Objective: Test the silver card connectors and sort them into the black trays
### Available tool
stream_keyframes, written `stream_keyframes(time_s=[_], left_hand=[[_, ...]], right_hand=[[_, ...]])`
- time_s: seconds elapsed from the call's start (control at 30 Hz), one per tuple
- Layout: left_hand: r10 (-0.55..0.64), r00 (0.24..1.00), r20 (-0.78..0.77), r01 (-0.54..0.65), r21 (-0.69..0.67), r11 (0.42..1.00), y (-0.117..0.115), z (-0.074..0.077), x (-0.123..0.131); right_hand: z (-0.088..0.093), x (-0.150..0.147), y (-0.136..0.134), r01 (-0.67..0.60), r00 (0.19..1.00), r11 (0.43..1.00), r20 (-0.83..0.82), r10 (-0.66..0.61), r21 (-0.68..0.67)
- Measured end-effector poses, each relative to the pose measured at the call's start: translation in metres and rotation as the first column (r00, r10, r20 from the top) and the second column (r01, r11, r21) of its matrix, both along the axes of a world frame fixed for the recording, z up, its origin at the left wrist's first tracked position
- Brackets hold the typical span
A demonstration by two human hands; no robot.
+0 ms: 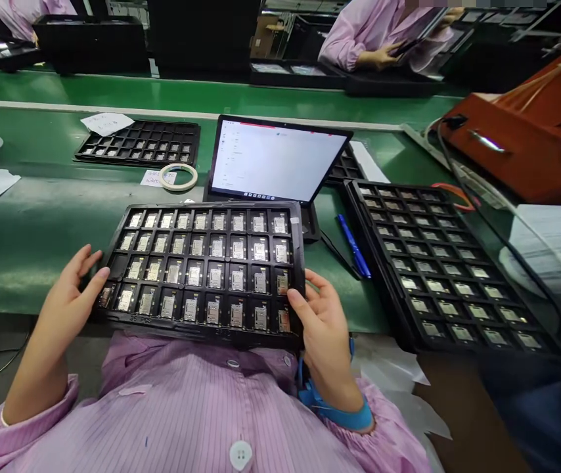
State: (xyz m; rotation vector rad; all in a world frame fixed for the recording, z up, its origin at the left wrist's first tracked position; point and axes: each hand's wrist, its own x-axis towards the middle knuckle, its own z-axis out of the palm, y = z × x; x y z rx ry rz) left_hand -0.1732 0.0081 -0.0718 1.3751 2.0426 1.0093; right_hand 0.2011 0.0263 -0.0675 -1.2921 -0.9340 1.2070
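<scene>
A black compartment tray point(297, 263) filled with several small metal parts lies in front of me, its near edge over my lap. My left hand point(66, 299) rests against the tray's left edge, fingers stretched out along it. My right hand point(322, 322) grips the tray's near right corner, thumb on top of the rim and fingers curled beneath. A blue strap circles my right wrist.
A tablet point(275, 161) with a lit white screen stands behind the tray. A second filled tray point(374, 263) lies to the right, a blue pen point(353, 246) between them. Another tray point(189, 141), a tape roll point(178, 176), paper slips and an orange case point(521, 138) lie farther off. Co-workers sit across the green belt.
</scene>
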Motion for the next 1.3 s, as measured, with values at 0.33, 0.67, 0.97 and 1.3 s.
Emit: stream_keyframes(time_s=[0.33,0.67,0.97,1.3], left_hand=[[-0.025,0.999,-0.038,0.019,-0.141,0.99,-0.002,0.017,0.042],[-0.538,0.675,-0.505,0.578,-0.091,0.811,0.035,0.077,0.122],[-0.752,0.498,-0.433,0.71,-0.294,0.64,0.095,0.057,0.222],[-0.728,0.615,-0.304,0.713,-0.178,0.678,0.089,0.047,0.222]], right_hand=[[-0.017,0.055,-0.005,0.078,0.788,0.995,0.606,-0.104,0.069],[0.021,0.063,0.037,-0.288,0.44,0.946,0.898,-0.01,0.152],[0.031,0.054,0.068,-0.423,0.374,0.906,0.907,0.196,-0.021],[0.024,0.062,0.05,-0.261,0.702,0.963,0.697,0.145,0.062]])
